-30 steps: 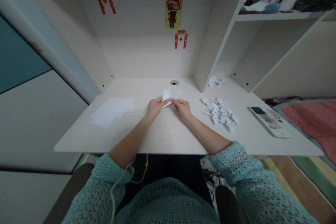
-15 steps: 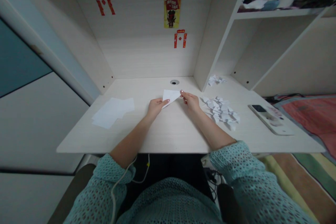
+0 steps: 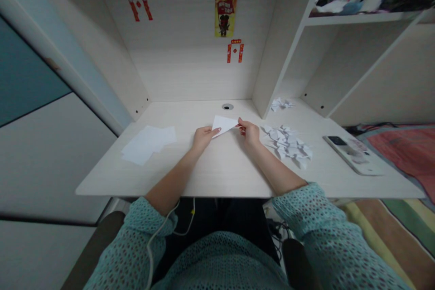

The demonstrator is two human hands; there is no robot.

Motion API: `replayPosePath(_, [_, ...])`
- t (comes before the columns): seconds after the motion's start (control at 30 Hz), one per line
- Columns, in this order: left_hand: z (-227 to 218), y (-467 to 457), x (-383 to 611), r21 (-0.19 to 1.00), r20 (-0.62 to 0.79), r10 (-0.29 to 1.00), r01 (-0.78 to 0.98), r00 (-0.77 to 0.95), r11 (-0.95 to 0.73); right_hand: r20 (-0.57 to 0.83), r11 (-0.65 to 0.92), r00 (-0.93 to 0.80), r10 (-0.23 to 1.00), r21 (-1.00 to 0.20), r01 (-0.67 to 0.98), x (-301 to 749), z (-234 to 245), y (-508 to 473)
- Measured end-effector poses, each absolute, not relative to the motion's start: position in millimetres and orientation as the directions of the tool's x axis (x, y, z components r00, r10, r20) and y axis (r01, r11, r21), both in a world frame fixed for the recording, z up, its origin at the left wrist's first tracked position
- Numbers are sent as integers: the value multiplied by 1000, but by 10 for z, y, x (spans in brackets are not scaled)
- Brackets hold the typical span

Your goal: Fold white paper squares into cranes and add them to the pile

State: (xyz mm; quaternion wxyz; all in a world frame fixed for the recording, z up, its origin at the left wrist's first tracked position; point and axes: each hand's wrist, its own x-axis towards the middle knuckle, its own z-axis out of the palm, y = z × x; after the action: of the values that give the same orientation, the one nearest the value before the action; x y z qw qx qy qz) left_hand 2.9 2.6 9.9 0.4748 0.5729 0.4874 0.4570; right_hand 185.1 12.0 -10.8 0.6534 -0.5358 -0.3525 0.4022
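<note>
Both hands are on the small white folded paper triangle, around the middle of the pale wood-grain worktop and a bit toward its back edge. The left hand is closed on the near-left corner, thumb against fingers. The right hand is pinching the right-hand tip the same way. So the paper's long edge runs left to right between the two hands, and the rest of it fans away toward the back edge. Neither hand is really nearer, since it sits right between them. Can't quite tell if the paper rests on the worktop or is lifted a touch, the view's too small for that.

Toward the left edge there's a loose stack of flat white paper sheets, well apart from the left hand. Near the right hand is a heap of small folded white paper pieces, and past that, toward the right edge, a slim pale phone lies flat.
</note>
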Motion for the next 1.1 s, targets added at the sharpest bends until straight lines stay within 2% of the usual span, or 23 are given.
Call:
replayPosePath(0.1, [117, 22, 28, 989, 69, 994, 127, 90, -80, 78, 162, 424, 902, -972, -168, 1847, -72, 82])
replayPosePath(0.2, [137, 21, 23, 989, 80, 993, 118, 87, -90, 132, 191, 331, 934, -970, -153, 1845, -11, 35])
replayPosePath(0.37, [142, 13, 7, 978, 121, 987, 160, 103, -137, 170, 163, 165, 972, -985, 56, 1846, 39, -15])
replayPosePath(0.47, [148, 30, -20, 966, 123, 986, 213, 111, -145, 212, 199, 128, 969, -974, 107, 1832, 19, -31])
replayPosePath(0.6, [203, 70, -86, 952, 105, 986, 274, 128, -137, 170, 168, 26, 985, -983, 72, 1779, -33, -48])
replayPosePath(0.7, [240, 92, -114, 965, 82, 991, 240, 104, -105, 133, 136, -47, 990, -987, 80, 1727, -56, -67])
replayPosePath(0.83, [187, 109, -55, 991, 131, 990, -5, -58, -131, 153, 148, 95, 984, -987, 59, 1671, -50, -92])
replayPosePath(0.9, [123, 107, 2, 986, 130, 990, -96, -53, -135, 164, 164, 183, 969, -986, 16, 1646, -41, -106])
replayPosePath(1.03, [8, 71, 89, 994, 104, 989, -49, 106, -99, 200, 211, 207, 958, -977, -28, 1590, -26, -149])
replayPosePath(1.1, [-18, 55, 98, 993, 107, 989, -59, 102, -101, 207, 214, 193, 959, -977, -19, 1563, -21, -166])
